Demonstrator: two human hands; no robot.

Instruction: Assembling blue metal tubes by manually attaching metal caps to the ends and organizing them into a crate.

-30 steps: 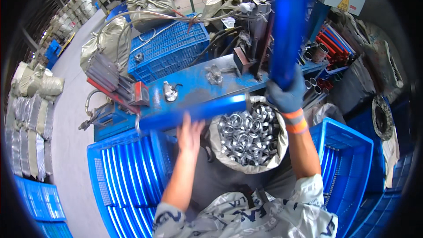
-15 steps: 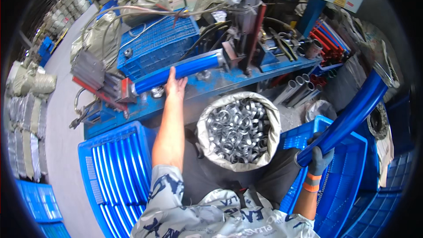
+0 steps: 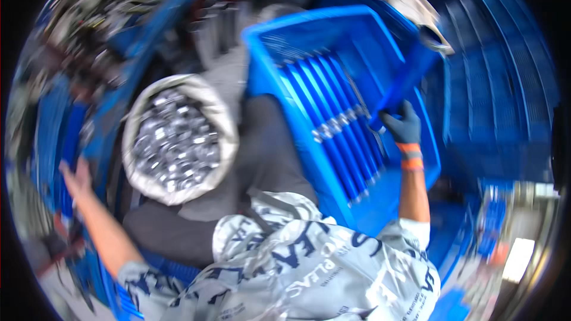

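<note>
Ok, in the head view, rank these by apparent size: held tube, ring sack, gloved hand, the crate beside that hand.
Largest to smallest, as they look:
1. Crate
2. Ring sack
3. Held tube, slightly blurred
4. Gloved hand

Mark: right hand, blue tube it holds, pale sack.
Right hand [image 3: 406, 123]: head view, middle of glove.
Held blue tube [image 3: 407, 76]: head view, around mid-length.
Pale sack [image 3: 228, 135]: head view, right-side rim.

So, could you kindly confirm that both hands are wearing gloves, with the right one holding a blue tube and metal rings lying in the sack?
Not quite: the head view shows the left hand bare. Only the right hand wears a glove; it does hold a blue tube, and metal rings lie in the sack.
</note>
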